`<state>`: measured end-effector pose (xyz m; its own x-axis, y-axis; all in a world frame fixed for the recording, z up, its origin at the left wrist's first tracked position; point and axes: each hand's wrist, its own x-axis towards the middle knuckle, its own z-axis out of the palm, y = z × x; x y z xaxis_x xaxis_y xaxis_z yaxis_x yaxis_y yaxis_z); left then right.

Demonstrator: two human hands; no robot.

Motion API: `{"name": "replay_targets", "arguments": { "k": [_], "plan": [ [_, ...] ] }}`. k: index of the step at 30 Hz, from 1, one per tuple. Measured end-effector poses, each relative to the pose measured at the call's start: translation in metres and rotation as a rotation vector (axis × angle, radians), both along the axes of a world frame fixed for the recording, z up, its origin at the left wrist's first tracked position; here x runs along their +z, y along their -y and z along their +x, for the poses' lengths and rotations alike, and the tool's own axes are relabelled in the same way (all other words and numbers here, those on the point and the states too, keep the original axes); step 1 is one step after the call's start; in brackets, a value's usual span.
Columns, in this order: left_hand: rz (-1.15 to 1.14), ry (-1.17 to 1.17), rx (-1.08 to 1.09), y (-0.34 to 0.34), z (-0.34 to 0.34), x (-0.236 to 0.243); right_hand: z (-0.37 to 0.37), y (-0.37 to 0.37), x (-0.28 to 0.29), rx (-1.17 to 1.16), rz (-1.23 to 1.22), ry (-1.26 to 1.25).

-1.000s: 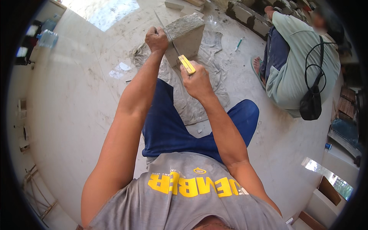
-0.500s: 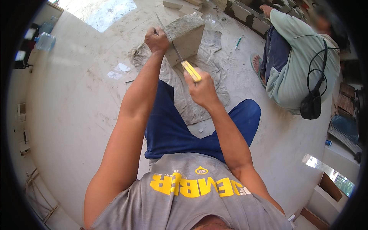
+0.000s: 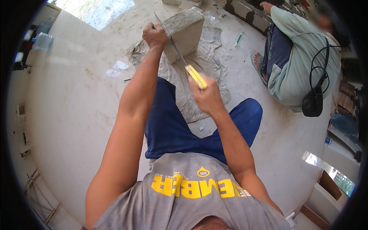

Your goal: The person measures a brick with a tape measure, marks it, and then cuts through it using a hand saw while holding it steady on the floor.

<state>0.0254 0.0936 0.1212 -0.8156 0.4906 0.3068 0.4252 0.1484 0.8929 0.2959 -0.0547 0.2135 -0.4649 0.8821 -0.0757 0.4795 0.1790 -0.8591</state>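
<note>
My right hand is closed round the yellow handle of a handsaw. Its thin blade slants up and left, in a cut along the left part of a pale grey block. On the far side of the blade, my left hand is closed, its bent fingers gripping the block's left part; the fingertips are partly hidden. Beneath the block lies a crumpled, dusty cloth or sheet, spread between my knees.
At the right a co-worker crouches by a low block wall. A green and white pen-like item lies between us. White scraps lie left of the cloth; block pieces are behind the block. A water jug stands far left.
My right hand has drawn the saw back toward me and slightly right, so the handle sits farther from the block. My left hand keeps its place on the block.
</note>
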Motion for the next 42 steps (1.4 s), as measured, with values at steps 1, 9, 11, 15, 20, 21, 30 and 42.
{"name": "replay_targets", "arguments": {
  "k": [1,9,11,15,20,21,30,42],
  "plan": [
    [0.011,-0.006,0.011,-0.001,-0.005,0.001,0.026,0.038,0.012,-0.038,0.016,-0.044],
    [0.117,-0.054,-0.04,-0.003,0.028,-0.005,-0.02,-0.048,-0.01,-0.069,0.159,-0.065],
    [0.054,-0.063,-0.02,-0.008,0.017,-0.003,-0.04,-0.062,-0.003,-0.079,0.098,-0.056],
    [0.016,-0.065,0.034,0.002,0.001,-0.008,0.005,0.012,0.004,-0.073,-0.078,0.012],
    [0.093,-0.079,0.013,0.003,0.003,-0.009,0.064,0.073,0.009,-0.09,0.135,-0.139],
    [0.097,-0.094,0.011,0.008,0.005,-0.016,0.045,0.047,0.001,-0.082,0.111,-0.112],
    [0.011,0.002,-0.002,0.002,-0.002,0.003,0.021,0.034,-0.009,-0.055,0.039,-0.069],
    [-0.017,-0.037,-0.007,-0.006,0.011,-0.003,-0.031,-0.045,-0.02,-0.046,0.053,0.035]
  ]
}}
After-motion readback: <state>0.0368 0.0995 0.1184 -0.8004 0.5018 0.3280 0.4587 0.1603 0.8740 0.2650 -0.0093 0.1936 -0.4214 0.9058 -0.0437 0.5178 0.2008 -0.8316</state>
